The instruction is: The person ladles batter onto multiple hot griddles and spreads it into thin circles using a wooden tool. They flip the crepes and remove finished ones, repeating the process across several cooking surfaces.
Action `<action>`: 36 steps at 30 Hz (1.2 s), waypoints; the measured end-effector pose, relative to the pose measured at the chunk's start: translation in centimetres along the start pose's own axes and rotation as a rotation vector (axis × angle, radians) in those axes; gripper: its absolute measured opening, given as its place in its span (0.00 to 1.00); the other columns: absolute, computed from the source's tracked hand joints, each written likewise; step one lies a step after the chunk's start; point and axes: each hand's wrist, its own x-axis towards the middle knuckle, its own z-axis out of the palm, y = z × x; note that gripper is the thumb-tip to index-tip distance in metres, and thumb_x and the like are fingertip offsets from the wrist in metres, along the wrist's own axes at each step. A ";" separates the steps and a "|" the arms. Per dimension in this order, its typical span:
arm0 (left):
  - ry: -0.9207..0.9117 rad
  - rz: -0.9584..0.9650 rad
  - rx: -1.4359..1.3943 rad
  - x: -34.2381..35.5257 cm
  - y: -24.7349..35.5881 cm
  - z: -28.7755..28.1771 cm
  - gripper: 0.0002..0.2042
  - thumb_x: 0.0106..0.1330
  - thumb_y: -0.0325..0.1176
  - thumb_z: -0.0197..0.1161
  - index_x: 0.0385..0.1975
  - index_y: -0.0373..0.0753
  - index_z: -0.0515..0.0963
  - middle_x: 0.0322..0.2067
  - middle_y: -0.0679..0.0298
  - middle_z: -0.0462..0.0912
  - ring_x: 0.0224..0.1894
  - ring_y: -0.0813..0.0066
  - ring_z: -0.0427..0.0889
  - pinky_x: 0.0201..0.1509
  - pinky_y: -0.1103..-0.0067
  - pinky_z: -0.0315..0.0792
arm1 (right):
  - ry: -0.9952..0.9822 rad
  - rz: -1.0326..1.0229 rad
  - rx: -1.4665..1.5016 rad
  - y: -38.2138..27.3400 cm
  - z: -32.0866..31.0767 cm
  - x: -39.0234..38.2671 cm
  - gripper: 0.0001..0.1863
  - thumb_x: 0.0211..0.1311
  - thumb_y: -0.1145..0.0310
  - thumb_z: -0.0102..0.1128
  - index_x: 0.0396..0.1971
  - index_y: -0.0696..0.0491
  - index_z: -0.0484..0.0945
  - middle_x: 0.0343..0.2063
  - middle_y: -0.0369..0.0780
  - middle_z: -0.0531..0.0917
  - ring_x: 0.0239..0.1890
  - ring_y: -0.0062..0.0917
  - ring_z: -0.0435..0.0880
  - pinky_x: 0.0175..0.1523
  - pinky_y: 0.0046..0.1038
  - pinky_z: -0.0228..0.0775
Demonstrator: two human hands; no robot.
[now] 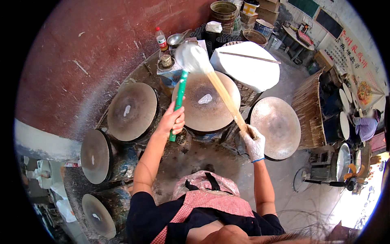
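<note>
My bare left hand [171, 120] is closed around a green stick [181, 91] that points up and away from me. My right hand [253, 143], in a white glove, grips a pale wooden stick [224, 94] slanting up to the left. Both sticks run up to one soft white lump [192, 57], which looks like dough or thick batter and hides their far ends. Below it sits a round flat griddle [219, 116] with a small white patch [205, 99] on its top. Nearest my gloved hand on the right is another round griddle [277, 130], whitish and shiny.
More griddles [140, 118] with white patches curve round my left side. Beyond the middle one lie a white cover [248, 71] with a thin rod [250, 57], a bottle [161, 39] and a metal pan [175, 39]. A fan [352, 177] and another person [367, 128] are at right.
</note>
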 end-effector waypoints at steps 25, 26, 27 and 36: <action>-0.272 -0.618 -0.084 11.0 -21.6 16.3 0.10 0.66 0.35 0.49 0.46 0.51 0.65 0.12 0.73 0.57 0.07 0.87 0.53 0.05 0.87 0.49 | 0.394 0.415 -0.268 9.0 -20.5 -11.9 0.18 0.48 0.65 0.63 0.39 0.56 0.77 0.30 0.39 0.82 0.32 0.19 0.79 0.41 0.21 0.69; -0.232 -0.652 -0.073 11.7 -23.2 16.7 0.10 0.66 0.35 0.50 0.45 0.51 0.65 0.12 0.73 0.57 0.07 0.86 0.53 0.05 0.87 0.49 | 0.386 0.436 -0.316 10.3 -21.6 -12.2 0.18 0.47 0.63 0.63 0.39 0.55 0.77 0.30 0.40 0.83 0.33 0.21 0.80 0.41 0.22 0.69; -0.206 -0.676 -0.072 12.4 -24.8 17.0 0.09 0.65 0.35 0.51 0.44 0.51 0.66 0.12 0.73 0.58 0.07 0.86 0.54 0.06 0.88 0.49 | 0.374 0.448 -0.397 11.5 -22.4 -12.6 0.18 0.47 0.61 0.63 0.39 0.54 0.78 0.31 0.40 0.82 0.33 0.23 0.81 0.41 0.23 0.70; -0.386 -0.504 0.024 8.5 -17.1 22.3 0.13 0.66 0.34 0.49 0.50 0.50 0.62 0.12 0.73 0.57 0.07 0.87 0.53 0.05 0.88 0.51 | 0.461 0.233 -0.216 6.5 -26.6 -11.8 0.16 0.48 0.69 0.63 0.39 0.57 0.77 0.30 0.38 0.82 0.32 0.19 0.79 0.40 0.20 0.69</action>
